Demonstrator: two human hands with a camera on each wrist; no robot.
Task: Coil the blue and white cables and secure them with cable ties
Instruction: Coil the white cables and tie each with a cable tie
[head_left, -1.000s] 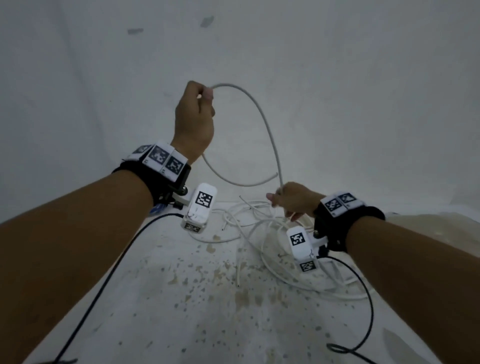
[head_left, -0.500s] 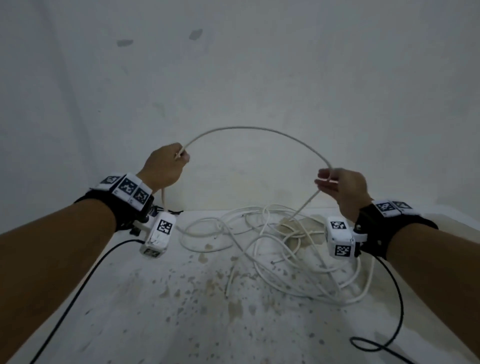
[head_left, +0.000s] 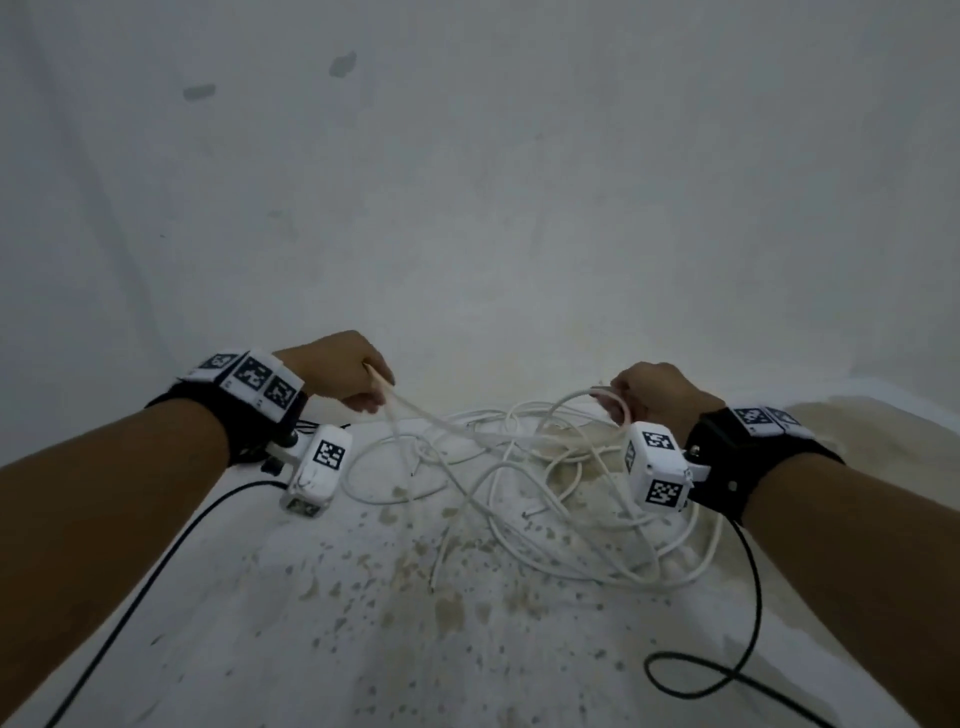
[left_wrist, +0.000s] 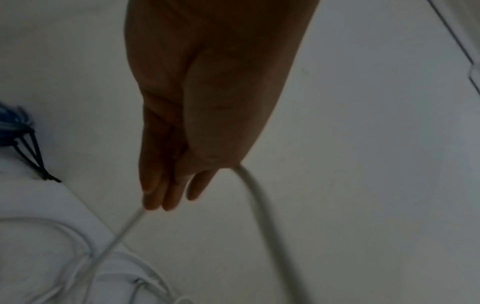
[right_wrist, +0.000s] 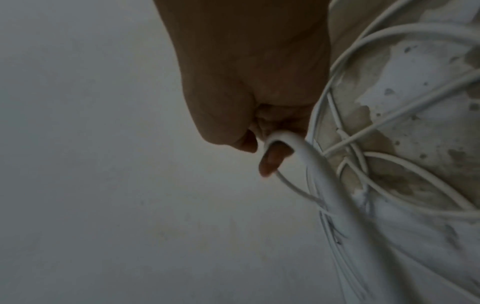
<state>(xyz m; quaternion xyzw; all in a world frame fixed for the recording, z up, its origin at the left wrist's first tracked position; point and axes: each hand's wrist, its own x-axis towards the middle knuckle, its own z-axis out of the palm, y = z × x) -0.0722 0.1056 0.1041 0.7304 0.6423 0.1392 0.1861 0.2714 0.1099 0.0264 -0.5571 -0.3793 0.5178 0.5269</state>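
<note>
Both hands grip the thin white round cable (head_left: 519, 467), left hand (head_left: 343, 371) and right hand (head_left: 657, 397) level, the tangled slack sagging between them, nearer the right.

I see a white tabletop (head_left: 363, 649), its paint worn off in brown speckles and patches. A loose tangle of white cable (head_left: 545, 499) lies on it between my left hand (head_left: 337, 371) and my right hand (head_left: 660, 395), spreading below the right one. A thin black wire (head_left: 701, 675) lies looped on the surface near my right forearm, and another black wire (head_left: 156, 566) trails across it under my left forearm. In the left wrist view, a blue bundle (left_wrist: 13, 121) with black strands rests left of the left hand.
</note>
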